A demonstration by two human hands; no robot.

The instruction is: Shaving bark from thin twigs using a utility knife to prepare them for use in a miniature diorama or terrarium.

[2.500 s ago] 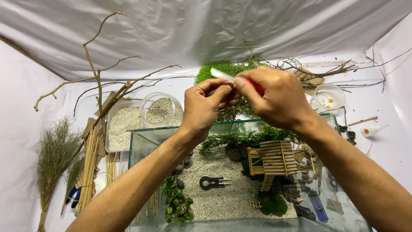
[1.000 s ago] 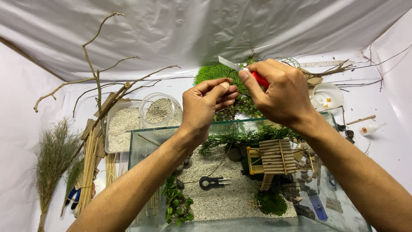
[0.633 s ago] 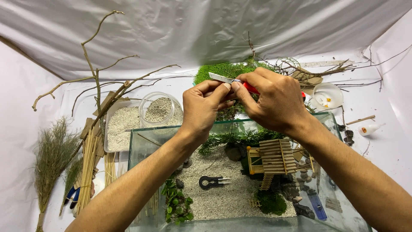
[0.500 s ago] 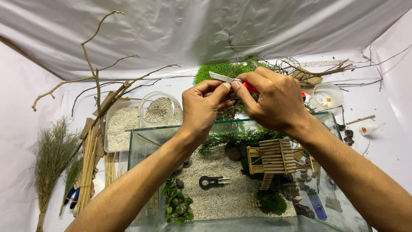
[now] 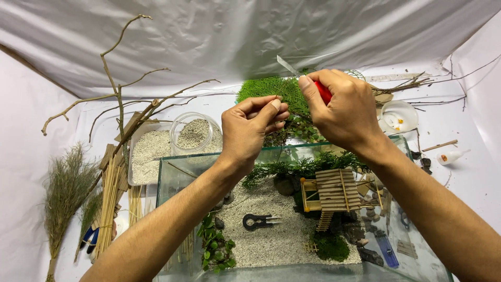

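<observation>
A: What is the head camera showing around the glass tank (image 5: 172, 172)?

B: It is sitting on a surface draped in white sheeting (image 5: 261, 31), which is also rising behind it as a wrinkled backdrop and closing in on both sides. Both hands are hovering just above the tank's far rim.

A: And what are the hands doing?

B: The right hand (image 5: 342, 112) is gripping a red-handled craft knife (image 5: 305, 78), fingers wrapped tight around the handle, the blade pointing up and away from the tank. The left hand (image 5: 250, 128) is pinching its fingertips narrowly together on something too thin to make out; I cannot tell what it is. The two hands are standing close but apart.

A: What is lying inside the tank?

B: Pale gravel is covering the floor. A small stick house (image 5: 331, 193) is standing toward the right side, black tweezers (image 5: 258, 222) are lying in the middle, and a leafy sprig (image 5: 214, 245) is sitting at the near left.

A: And outside it?

B: Behind the tank a green moss mat (image 5: 266, 89) is spreading. To its left a round jar of gravel (image 5: 193, 133) is resting in a tray (image 5: 146, 151), with bare branches (image 5: 120, 99), a bundle of sticks (image 5: 109, 198) and dry grass (image 5: 65, 193) beyond. To its right a white bowl (image 5: 399, 116) is sitting.
</observation>
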